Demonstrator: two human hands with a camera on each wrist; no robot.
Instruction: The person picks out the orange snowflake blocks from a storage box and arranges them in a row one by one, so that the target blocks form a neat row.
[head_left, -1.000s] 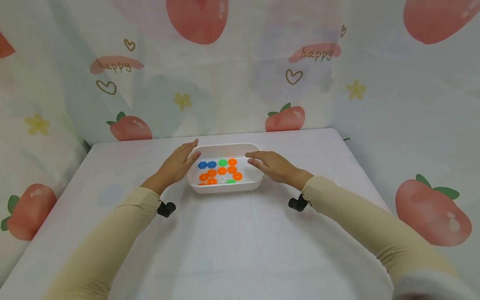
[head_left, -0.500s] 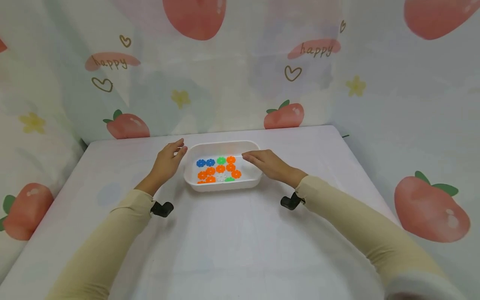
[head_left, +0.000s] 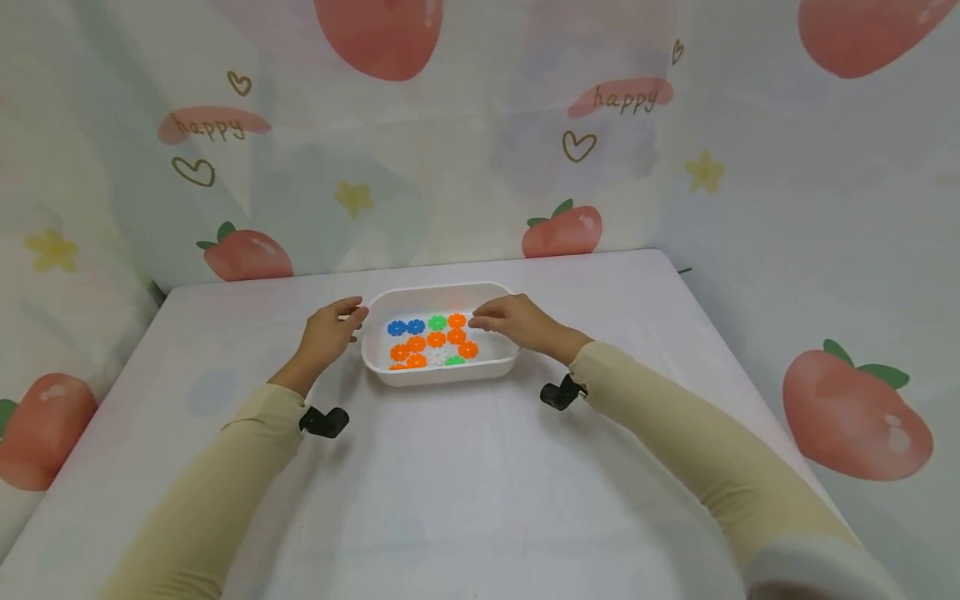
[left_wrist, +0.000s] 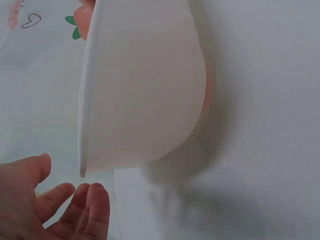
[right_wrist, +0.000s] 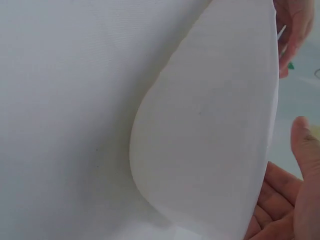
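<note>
A white rectangular tray (head_left: 450,377) with rounded corners rests toward the back of the table. In it lie orange flower-shaped plastic pieces (head_left: 437,339), blue ones (head_left: 397,328), green ones (head_left: 437,322) and pale white ones (head_left: 438,357). My left hand (head_left: 324,337) is beside the tray's left end, fingers loosely bent; the left wrist view shows the fingertips (left_wrist: 99,200) just off the rim, holding nothing. My right hand (head_left: 521,322) reaches over the right end of the tray, above the pieces. In the right wrist view its thumb (right_wrist: 305,142) stands apart from the fingers, partly hidden by the tray wall.
A white cloth covers the table (head_left: 442,483). Behind it hangs a backdrop (head_left: 450,167) printed with fruit, hearts and flowers, which also runs along both sides. Each wrist carries a small black camera mount (head_left: 324,422).
My left hand has drawn back left and lowered from over the tray's left rim to beside it. The right hand has moved slightly left, farther over the tray. The pieces lie as before.
</note>
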